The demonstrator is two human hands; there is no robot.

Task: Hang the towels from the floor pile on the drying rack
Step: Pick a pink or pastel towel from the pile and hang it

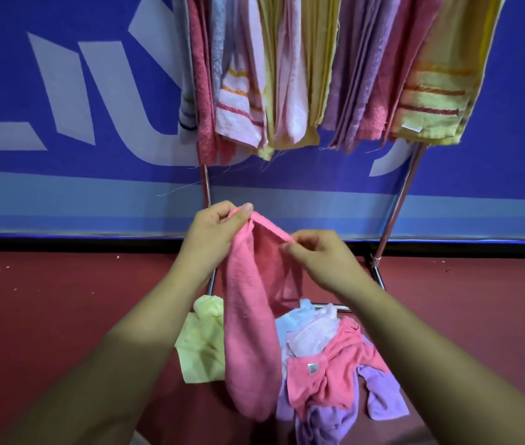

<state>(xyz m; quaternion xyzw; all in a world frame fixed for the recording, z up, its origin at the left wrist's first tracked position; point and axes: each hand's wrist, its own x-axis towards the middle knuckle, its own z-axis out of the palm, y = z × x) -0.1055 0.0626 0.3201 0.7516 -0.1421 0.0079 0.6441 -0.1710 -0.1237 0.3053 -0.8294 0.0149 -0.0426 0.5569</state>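
A pink towel (pixel 248 332) hangs in the air above the floor pile, held by its top edge. My left hand (pixel 213 236) pinches one end of that edge and my right hand (pixel 322 258) pinches the other, a short way apart. Below lies the pile (pixel 328 358) of pink, purple, white and light blue towels, with a yellow one (pixel 201 345) at its left. The drying rack (pixel 397 200) stands behind, its upper part covered by several hung towels (pixel 290 75) in pink, yellow, purple and white.
The rack's metal legs (pixel 206 184) slope down to a base bar (pixel 331 306) on the dark red floor (pixel 62 303). A blue banner wall (pixel 62 107) with white lettering runs right behind the rack.
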